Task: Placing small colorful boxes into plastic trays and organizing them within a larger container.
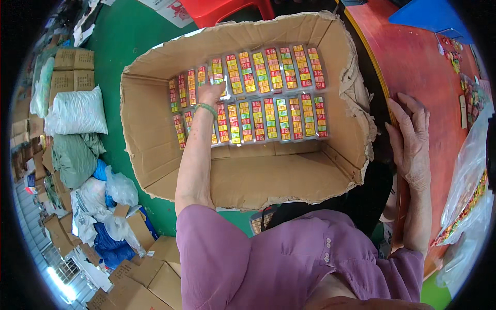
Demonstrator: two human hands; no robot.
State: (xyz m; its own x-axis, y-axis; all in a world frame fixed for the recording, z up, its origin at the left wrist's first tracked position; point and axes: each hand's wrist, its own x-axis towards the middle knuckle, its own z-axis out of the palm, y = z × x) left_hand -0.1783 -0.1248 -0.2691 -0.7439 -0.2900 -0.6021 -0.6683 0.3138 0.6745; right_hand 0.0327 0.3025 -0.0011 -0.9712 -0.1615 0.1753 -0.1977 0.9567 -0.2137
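Inside a big, worn cardboard carton [268,181], narrow clear packs of small red, yellow and green blocks [257,120] stand side by side in two rows. My left hand [211,94], wearing a green bead bracelet [206,109], reaches into the carton. Its thumb and fingers close around one such pack [217,69] in the far row, left of the middle; part of its grip is hidden. My right hand [412,138] rests at the edge of the red table [372,46], fingers apart, holding nothing.
Small wrapped pieces [471,95] and clear plastic bags [465,186] lie on the table's right side. A blue tray [434,18] sits at its far end. Beyond the carton stands a red stool [222,11]. Stuffed sacks [77,111] and cardboard boxes [150,281] crowd the left.
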